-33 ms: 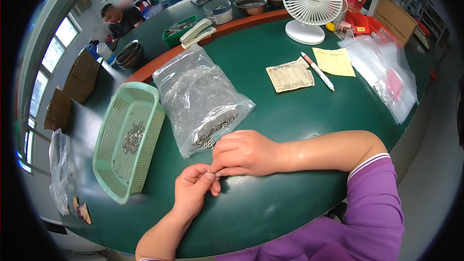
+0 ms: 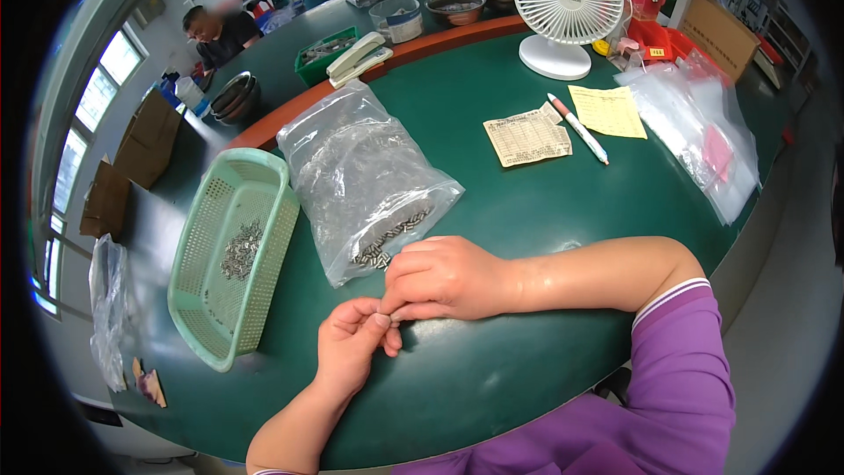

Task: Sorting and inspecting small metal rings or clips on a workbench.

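My left hand (image 2: 350, 340) and my right hand (image 2: 447, 279) meet fingertip to fingertip just above the green table (image 2: 492, 387). Both are closed in a pinch, and whatever sits between the fingertips is too small and covered to name. Right behind my right hand lies a clear plastic bag (image 2: 360, 167), its near end holding many small metal cylindrical pieces (image 2: 380, 249). To the left of my hands stands a pale green perforated plastic basket (image 2: 274, 273) with a heap of small metal parts (image 2: 241, 252) on its bottom.
A white fan (image 2: 554, 57) stands at the back. A pen (image 2: 578, 128), a printed slip (image 2: 527, 137), a yellow paper (image 2: 608, 112) and clear bags (image 2: 694, 141) lie at the right. Behind a raised red-brown edge are a stapler (image 2: 359, 60) and metal bowls (image 2: 455, 7). Another person (image 2: 220, 40) sits far left.
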Demonstrator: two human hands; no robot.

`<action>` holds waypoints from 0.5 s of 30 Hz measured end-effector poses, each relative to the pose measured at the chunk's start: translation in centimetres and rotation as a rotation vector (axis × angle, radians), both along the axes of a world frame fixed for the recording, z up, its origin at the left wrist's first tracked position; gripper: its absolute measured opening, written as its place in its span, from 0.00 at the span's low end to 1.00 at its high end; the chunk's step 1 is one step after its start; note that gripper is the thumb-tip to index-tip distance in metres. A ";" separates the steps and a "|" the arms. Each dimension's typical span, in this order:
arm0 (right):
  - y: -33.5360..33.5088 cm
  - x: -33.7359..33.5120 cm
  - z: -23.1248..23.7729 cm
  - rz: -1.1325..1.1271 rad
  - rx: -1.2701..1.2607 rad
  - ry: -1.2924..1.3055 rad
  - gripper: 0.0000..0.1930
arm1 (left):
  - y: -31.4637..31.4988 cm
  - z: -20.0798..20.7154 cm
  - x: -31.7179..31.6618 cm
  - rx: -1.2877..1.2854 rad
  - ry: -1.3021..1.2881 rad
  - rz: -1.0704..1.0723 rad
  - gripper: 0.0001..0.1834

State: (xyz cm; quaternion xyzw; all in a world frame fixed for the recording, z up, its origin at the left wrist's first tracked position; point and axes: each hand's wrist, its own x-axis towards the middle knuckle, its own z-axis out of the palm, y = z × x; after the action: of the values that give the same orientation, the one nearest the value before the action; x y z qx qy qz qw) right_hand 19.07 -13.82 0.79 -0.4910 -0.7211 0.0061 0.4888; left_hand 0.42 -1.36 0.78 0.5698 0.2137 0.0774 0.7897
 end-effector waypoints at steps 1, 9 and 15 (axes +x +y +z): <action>0.0 -0.1 0.1 0.005 0.002 0.003 0.07 | 0.0 0.0 -0.2 0.002 0.003 0.005 0.06; 0.1 -0.2 0.4 0.011 -0.064 0.023 0.08 | 0.3 0.0 -0.3 -0.027 -0.040 -0.047 0.06; 0.2 -0.4 0.8 0.008 -0.017 0.010 0.10 | 0.5 0.2 -0.3 -0.071 -0.038 -0.077 0.06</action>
State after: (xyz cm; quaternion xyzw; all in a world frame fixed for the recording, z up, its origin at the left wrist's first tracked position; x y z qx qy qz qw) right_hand 18.69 -13.65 1.58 -0.4923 -0.7206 0.0165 0.4880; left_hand 0.09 -0.90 0.97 0.5476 0.1795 0.0501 0.8157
